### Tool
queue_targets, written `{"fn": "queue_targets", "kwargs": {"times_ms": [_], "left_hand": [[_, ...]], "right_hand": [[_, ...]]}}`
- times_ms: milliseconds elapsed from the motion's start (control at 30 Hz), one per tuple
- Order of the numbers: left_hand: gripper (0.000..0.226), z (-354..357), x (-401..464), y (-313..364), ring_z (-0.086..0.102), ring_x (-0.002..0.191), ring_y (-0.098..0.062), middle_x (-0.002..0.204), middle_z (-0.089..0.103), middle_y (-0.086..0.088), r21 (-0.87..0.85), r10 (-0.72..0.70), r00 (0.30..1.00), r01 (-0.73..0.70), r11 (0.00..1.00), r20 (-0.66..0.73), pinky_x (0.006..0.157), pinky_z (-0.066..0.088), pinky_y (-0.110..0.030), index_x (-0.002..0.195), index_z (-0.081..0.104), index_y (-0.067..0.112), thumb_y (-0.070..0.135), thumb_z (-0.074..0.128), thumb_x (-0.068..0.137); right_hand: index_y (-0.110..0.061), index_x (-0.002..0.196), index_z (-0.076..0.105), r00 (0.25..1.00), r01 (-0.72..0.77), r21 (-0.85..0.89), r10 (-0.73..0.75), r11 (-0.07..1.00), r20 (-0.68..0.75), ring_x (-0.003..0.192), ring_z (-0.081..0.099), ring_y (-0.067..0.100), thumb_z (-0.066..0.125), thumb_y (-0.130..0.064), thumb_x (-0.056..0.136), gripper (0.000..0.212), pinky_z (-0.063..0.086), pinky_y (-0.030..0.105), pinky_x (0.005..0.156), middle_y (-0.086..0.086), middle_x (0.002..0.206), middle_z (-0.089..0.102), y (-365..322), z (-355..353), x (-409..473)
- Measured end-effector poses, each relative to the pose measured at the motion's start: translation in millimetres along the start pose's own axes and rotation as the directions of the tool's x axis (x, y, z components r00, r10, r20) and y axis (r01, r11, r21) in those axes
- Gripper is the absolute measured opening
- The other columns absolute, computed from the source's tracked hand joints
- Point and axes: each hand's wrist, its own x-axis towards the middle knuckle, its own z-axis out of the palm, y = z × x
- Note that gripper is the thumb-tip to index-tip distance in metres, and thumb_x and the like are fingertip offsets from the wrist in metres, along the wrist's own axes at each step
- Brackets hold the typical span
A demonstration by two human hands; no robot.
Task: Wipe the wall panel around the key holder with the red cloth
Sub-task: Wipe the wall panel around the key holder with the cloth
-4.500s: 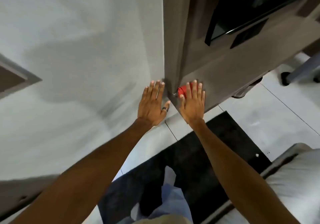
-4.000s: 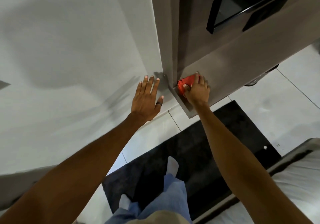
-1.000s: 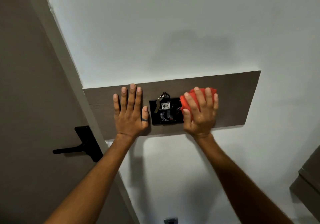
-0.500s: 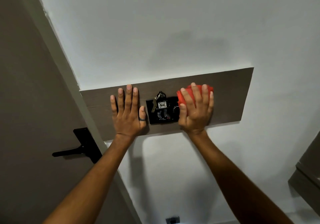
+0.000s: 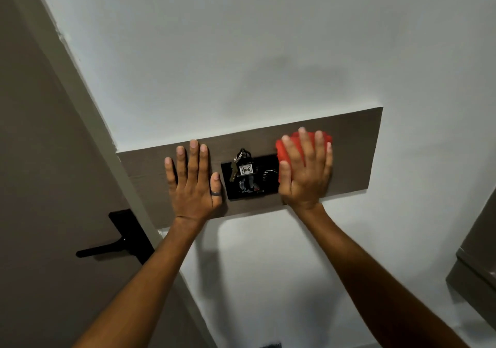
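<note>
A long brown wall panel [image 5: 354,143] runs across the white wall. At its middle sits a black key holder [image 5: 257,183] with keys and a white tag reading 406 [image 5: 246,169]. My right hand [image 5: 306,170] presses the red cloth [image 5: 294,139] flat against the panel just right of the key holder; the cloth shows above and left of my fingers. My left hand [image 5: 193,183] lies flat on the panel left of the holder, fingers spread, a ring on the thumb, holding nothing.
A brown door [image 5: 40,186] with a black lever handle [image 5: 112,245] stands at the left, its pale frame running diagonally. A grey cabinet corner [image 5: 477,261] juts in at the right. A dark wall socket [image 5: 271,345] peeks at the bottom edge.
Earlier I was low down by a cabinet near the floor; now I face the wall panel. Over the last second my right hand and cloth stay right of the key holder, shifting slightly.
</note>
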Motion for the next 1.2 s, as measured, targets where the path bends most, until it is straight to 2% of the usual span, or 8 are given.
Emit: {"fn": "queue_targets", "kwargs": {"times_ms": [67,200,333,500,667,800,1000,1200], "left_hand": [[0.064,0,0,1,-0.002,0.158,-0.025,0.171,-0.003,-0.003,0.0,-0.002,1.0,0.002,1.0,0.008,0.129,0.001,-0.049,0.162,0.014,0.011,0.036,0.031,0.104],[0.064,3,-2,-1,0.0,0.158,-0.026,0.171,-0.002,-0.004,0.001,0.001,1.0,-0.001,1.0,0.001,0.129,0.002,-0.05,0.162,0.016,0.011,0.036,0.03,0.105],[0.064,1,-2,0,-0.001,0.158,-0.026,0.171,-0.002,-0.003,0.001,-0.008,1.0,0.008,1.0,0.004,0.129,0.002,-0.05,0.162,0.014,0.011,0.036,0.031,0.105],[0.064,3,-3,0,0.0,0.158,-0.027,0.171,0.003,-0.005,0.015,-0.004,1.0,0.004,1.0,0.004,0.129,0.004,-0.051,0.162,0.016,0.01,0.036,0.03,0.105],[0.064,3,-3,1,0.001,0.158,-0.027,0.171,0.002,-0.005,0.023,0.001,1.0,-0.001,1.0,-0.009,0.128,0.005,-0.052,0.161,0.017,0.009,0.035,0.031,0.104],[0.064,0,0,1,-0.002,0.158,-0.026,0.171,0.0,-0.004,0.036,0.003,1.0,-0.003,0.999,-0.001,0.128,0.003,-0.051,0.161,0.015,0.01,0.035,0.03,0.104],[0.063,3,-1,1,-0.001,0.158,-0.027,0.163,0.027,-0.016,0.018,-0.008,1.0,0.008,1.0,-0.009,0.127,0.006,-0.053,0.16,0.019,0.006,0.034,0.03,0.104],[0.064,4,0,0,-0.002,0.158,-0.026,0.163,0.026,-0.017,0.014,-0.008,1.0,0.008,1.0,-0.01,0.128,0.004,-0.052,0.16,0.017,0.007,0.034,0.03,0.104]], "right_hand": [[-0.032,0.154,0.048,0.987,-0.157,-0.007,0.157,0.988,-0.024,0.159,0.029,0.031,0.035,-0.043,0.11,0.048,0.024,0.055,0.129,0.004,0.164,0.044,-26,10,-2],[-0.031,0.152,0.049,0.984,0.163,0.053,-0.166,0.985,0.07,0.159,0.027,0.031,0.039,-0.041,0.109,0.046,0.024,0.055,0.129,0.006,0.16,0.045,-16,4,-44],[-0.028,0.142,0.056,0.955,0.283,-0.014,-0.28,0.959,0.094,0.155,0.032,0.033,0.046,-0.038,0.106,0.039,0.031,0.056,0.121,0.008,0.151,0.05,-3,-5,-67],[-0.032,0.148,0.056,0.993,0.117,0.036,-0.117,0.992,-0.003,0.155,0.038,0.031,0.04,-0.044,0.108,0.045,0.03,0.054,0.126,0.002,0.158,0.052,-29,16,-17],[-0.028,0.14,0.062,0.96,0.28,-0.011,-0.28,0.96,-0.002,0.141,0.05,0.038,0.045,-0.04,0.107,0.039,0.042,0.058,0.114,0.006,0.148,0.058,-5,3,-51],[-0.029,0.131,0.068,0.998,0.06,0.087,-0.059,0.994,-0.01,0.146,0.047,0.034,0.041,-0.039,0.108,0.037,0.035,0.055,0.121,0.004,0.147,0.062,-31,7,-38],[-0.025,0.123,0.075,0.968,0.247,0.08,-0.25,0.966,0.032,0.144,0.051,0.035,0.046,-0.038,0.104,0.037,0.036,0.055,0.12,0.004,0.146,0.064,-25,2,1],[-0.027,0.128,0.072,0.953,0.294,0.05,-0.297,0.954,0.061,0.149,0.045,0.035,0.05,-0.04,0.104,0.035,0.034,0.055,0.123,0.005,0.153,0.058,-21,4,8]]}}
